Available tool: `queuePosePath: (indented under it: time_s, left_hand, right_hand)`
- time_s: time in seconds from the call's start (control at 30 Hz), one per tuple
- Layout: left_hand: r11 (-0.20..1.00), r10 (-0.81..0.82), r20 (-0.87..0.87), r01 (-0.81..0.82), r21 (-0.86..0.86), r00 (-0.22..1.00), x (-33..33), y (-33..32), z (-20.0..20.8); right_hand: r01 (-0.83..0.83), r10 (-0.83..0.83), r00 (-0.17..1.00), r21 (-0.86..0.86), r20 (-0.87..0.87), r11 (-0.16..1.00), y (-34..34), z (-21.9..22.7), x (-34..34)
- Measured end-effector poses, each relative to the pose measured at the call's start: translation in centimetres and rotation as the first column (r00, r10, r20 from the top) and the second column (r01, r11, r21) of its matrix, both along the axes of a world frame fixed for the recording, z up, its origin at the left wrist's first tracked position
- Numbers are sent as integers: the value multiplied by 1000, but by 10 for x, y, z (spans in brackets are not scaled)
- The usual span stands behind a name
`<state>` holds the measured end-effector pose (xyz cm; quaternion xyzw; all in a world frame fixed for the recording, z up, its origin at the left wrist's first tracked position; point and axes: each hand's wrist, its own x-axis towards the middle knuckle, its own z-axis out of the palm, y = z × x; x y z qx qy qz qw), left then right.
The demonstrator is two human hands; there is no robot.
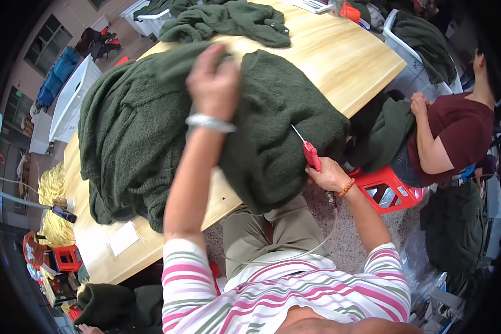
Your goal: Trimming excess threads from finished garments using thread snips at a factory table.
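A dark green fleecy garment (286,111) lies over the table's near edge and hangs toward my lap. My right hand (329,176) is wrapped round a red air blow gun (312,156), its thin metal nozzle pointing up and left over the fabric. A pale hose runs from the gun's lower end across my lap. My left hand (214,83), with a light bracelet at the wrist, is raised at the garment's left side. Motion smears its fingers, so any grip is unclear. Left of it is a heap of similar green garments (133,128).
The wooden table (345,61) carries another green garment (228,22) at its far side and a white paper (122,239) at near left. White bins (75,100) stand around it. A co-worker (462,128) sits at right with green fabric, by a red stool (387,186).
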<state>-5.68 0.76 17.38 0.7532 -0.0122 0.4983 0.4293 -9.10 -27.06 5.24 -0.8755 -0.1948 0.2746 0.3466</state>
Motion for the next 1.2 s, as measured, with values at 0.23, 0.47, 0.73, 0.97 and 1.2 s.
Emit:
queuePosePath:
  time_s: [0.23, 0.47, 0.73, 0.97, 1.2]
  left_hand:
    - [622, -425, -526, 660, 422, 737, -26, -152, -77]
    - [970, 157, -677, 17, 243, 719, -86, -72, -128]
    - [804, -516, -374, 285, -521, 771, -1, -10, -145]
    - [904, -366, 53, 368, -217, 929, 55, 12, 56]
    - [971, -230, 297, 200, 128, 927, 48, 48, 183]
  right_hand:
    - [-239, 214, 892, 16, 398, 971, -40, -102, 25]
    - [-256, 235, 941, 56, 245, 965, -22, -67, 24]
    - [-526, 545, 801, -143, 246, 838, 28, 29, 49]
    - [-433, 419, 799, -71, 432, 899, 55, 169, 116]
    - [-431, 284, 795, 169, 537, 886, 99, 265, 122]
